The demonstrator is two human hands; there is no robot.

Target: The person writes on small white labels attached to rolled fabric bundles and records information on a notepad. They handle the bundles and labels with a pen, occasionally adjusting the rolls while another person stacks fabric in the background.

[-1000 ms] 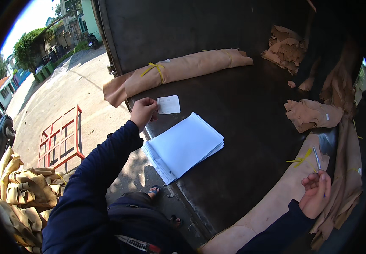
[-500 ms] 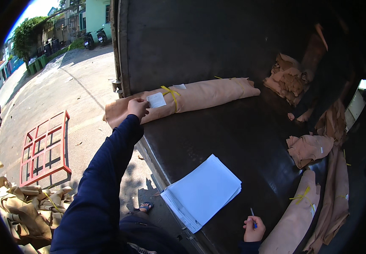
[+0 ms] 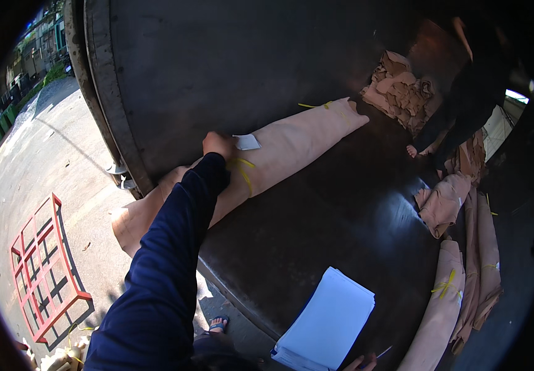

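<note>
Left hand (image 3: 218,144) having moved up the roll (image 3: 279,154) | fingers pressing a slip (image 3: 246,142) | right hand (image 3: 359,363) barely showing, possibly gripping a pen (image 3: 383,352), beside papers (image 3: 328,321).

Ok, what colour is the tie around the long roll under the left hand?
Yellow: the tie wraps the tan roll, clearest in the head view.
</note>
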